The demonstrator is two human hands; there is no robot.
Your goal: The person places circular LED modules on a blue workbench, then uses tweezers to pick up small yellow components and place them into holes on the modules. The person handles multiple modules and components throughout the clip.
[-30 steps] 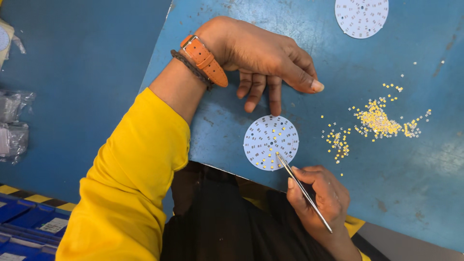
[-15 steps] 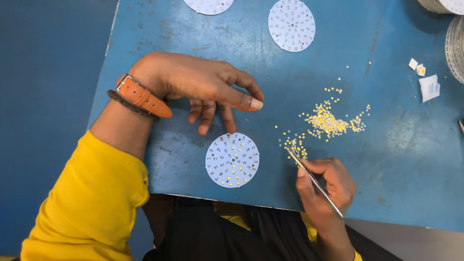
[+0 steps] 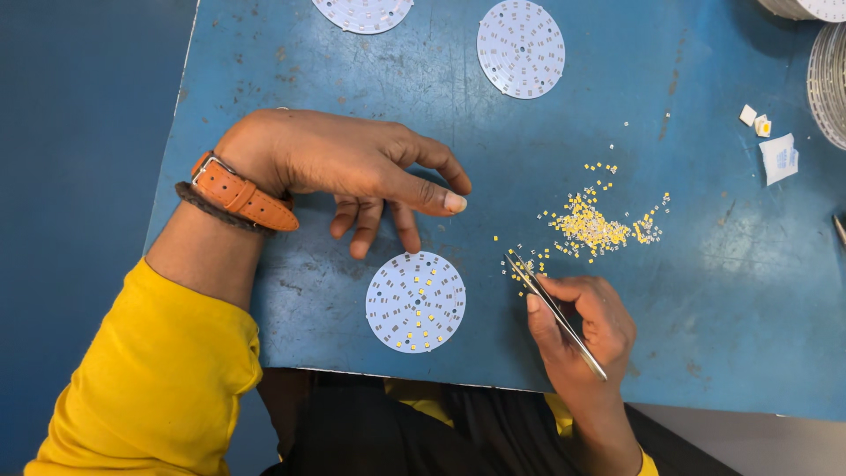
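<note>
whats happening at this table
A person in a yellow sleeve sits at a blue table. The right hand holds metal tweezers, tips at the edge of a scatter of tiny yellow chips. The left hand rests flat just above a round white board, partly dotted with yellow chips. Two more white boards lie farther up the table.

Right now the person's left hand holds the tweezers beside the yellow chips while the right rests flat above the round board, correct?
Not quite: the head view shows the sides swapped. The right hand holds the tweezers beside the yellow chips, and the left hand rests flat above the round board.
</note>
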